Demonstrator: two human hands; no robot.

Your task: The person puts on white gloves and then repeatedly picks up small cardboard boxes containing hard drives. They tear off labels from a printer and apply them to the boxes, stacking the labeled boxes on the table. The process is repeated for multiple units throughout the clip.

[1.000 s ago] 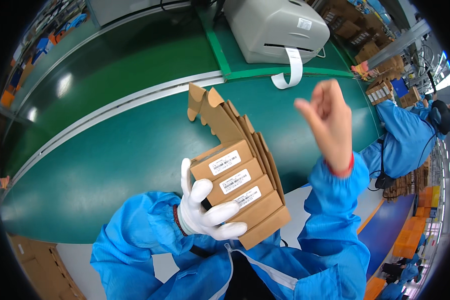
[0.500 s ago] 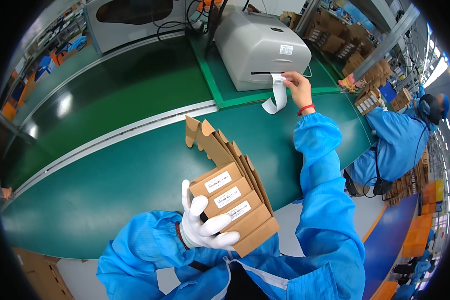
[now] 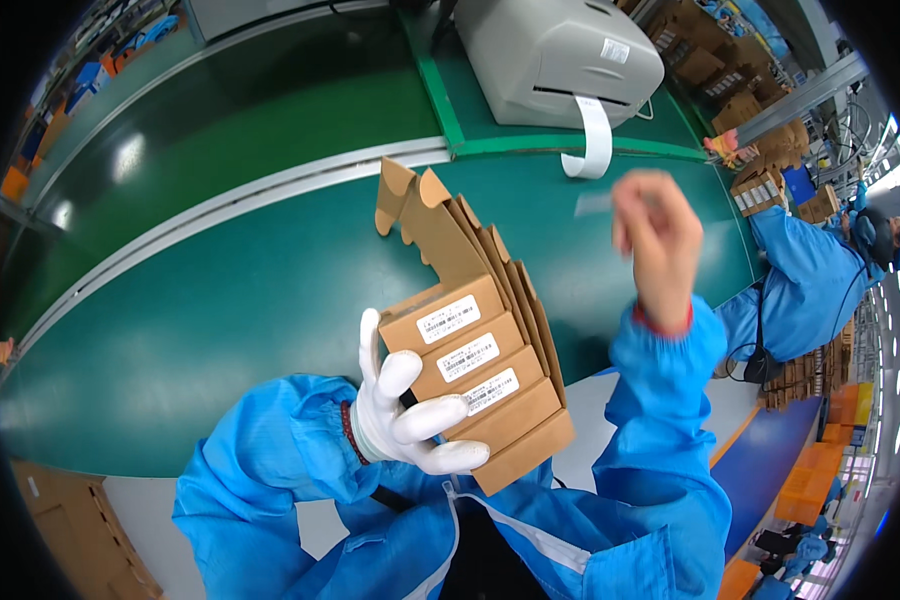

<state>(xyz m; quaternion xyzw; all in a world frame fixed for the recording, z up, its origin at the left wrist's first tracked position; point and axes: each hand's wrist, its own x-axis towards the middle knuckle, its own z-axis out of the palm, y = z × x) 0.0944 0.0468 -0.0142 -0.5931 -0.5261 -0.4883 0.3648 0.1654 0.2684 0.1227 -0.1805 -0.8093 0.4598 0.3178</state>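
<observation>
My left hand (image 3: 410, 415), in a white glove, is wrapped round a row of several small brown cardboard boxes (image 3: 520, 425). Their lids stand open as flaps at the far side. Three of the boxes carry a white printed label (image 3: 468, 357) on the side facing up; the nearest box shows none. My bare right hand (image 3: 658, 235), with a red band at the wrist, is smeared by motion above the table. A small blurred white label (image 3: 593, 204) sticks out from its pinched fingertips. Beyond it, a strip of label paper (image 3: 595, 140) curls out of a grey label printer (image 3: 560, 60).
The green table (image 3: 220, 340) has a metal rail (image 3: 270, 187) along its far side. A co-worker in blue (image 3: 805, 290) sits at the right, near stacked cartons (image 3: 760, 190). A large cardboard box (image 3: 75, 530) stands at the lower left, and orange bins (image 3: 808, 480) at the right.
My right hand has come away from the printer, toward me and rightward, with a label at its fingertips. The paper strip still hangs from the printer. My left hand keeps hold of the boxes.
</observation>
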